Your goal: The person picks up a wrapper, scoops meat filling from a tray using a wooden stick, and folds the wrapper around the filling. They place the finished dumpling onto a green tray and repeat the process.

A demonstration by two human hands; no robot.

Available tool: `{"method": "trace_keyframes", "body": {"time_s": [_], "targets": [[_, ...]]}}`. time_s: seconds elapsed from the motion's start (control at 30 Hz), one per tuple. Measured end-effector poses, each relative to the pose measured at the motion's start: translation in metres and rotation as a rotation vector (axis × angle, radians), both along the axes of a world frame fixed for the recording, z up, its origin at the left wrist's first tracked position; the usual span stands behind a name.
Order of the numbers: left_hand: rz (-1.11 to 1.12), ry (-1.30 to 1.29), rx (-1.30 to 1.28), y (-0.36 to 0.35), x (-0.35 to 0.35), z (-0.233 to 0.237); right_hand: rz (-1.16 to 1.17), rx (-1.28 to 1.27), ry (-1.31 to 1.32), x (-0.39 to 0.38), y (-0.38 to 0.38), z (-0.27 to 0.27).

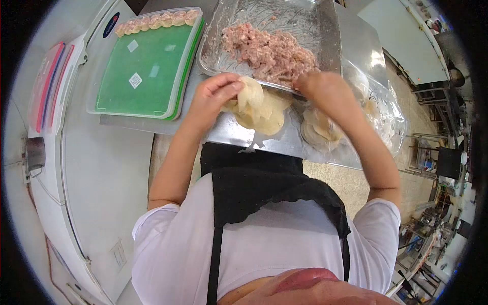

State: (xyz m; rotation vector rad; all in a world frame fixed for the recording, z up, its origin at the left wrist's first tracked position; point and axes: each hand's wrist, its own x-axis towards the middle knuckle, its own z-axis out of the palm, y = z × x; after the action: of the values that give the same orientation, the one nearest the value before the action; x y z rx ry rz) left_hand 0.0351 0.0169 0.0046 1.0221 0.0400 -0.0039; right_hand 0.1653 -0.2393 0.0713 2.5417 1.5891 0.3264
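Note:
My left hand (pixel 216 99) pinches a thin round dumpling wrapper (pixel 250 95) between thumb and fingers, just off the pan's near edge. Below it, more pale yellow wrappers (pixel 264 121) lie overlapping on the steel table. My right hand (pixel 325 90) is curled at the pan's near right corner, against the pinkish minced meat filling (pixel 277 55). Its fingertips point into the meat, and whatever they hold is hidden. The filling is heaped in a shallow metal pan (pixel 330 35) smeared with residue. Under my right forearm sits another stack of wrappers (pixel 319 131).
At the left, a green-bottomed plastic tray (pixel 152 76) carries a row of filled dumplings (pixel 157 21) along its far edge. A clear plastic bag (pixel 384 119) lies at the right of the steel table (pixel 229 131). A white freezer (pixel 101 168) stands at the left.

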Motion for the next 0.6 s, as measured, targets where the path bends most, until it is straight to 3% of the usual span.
{"method": "trace_keyframes", "body": {"time_s": [0.07,0.1,0.17,0.2,0.23,0.3,0.33,0.47,0.53,0.6], "targets": [[0.174,-0.056,0.682,-0.005,0.0,-0.001,-0.038,-0.035,0.029,-0.005,0.006,0.011],[0.176,-0.051,0.679,-0.003,0.0,-0.002,-0.077,-0.073,0.065,0.002,-0.002,0.026],[0.189,-0.092,-0.228,0.003,0.003,-0.001,-0.128,-0.113,0.105,0.005,-0.008,0.051],[0.106,-0.089,-0.379,0.013,0.003,0.0,-0.268,-0.257,0.079,-0.001,-0.01,0.064],[0.109,-0.088,-0.383,0.015,0.003,0.004,-0.404,-0.403,0.052,-0.008,-0.011,0.07],[0.362,-0.162,-0.394,0.017,0.001,0.013,-0.382,-0.351,0.086,-0.022,-0.009,0.046],[0.413,-0.176,-0.066,0.023,0.005,0.013,-0.365,-0.295,0.12,-0.026,-0.005,0.035],[0.523,-0.148,0.094,0.032,0.008,0.035,-0.302,-0.116,0.164,-0.033,0.022,0.02],[0.546,-0.317,0.335,0.036,0.007,0.043,-0.251,-0.1,0.167,-0.036,0.036,0.02],[0.58,-0.305,0.376,0.043,0.007,0.039,-0.196,-0.079,0.171,-0.038,0.052,0.018]]}}
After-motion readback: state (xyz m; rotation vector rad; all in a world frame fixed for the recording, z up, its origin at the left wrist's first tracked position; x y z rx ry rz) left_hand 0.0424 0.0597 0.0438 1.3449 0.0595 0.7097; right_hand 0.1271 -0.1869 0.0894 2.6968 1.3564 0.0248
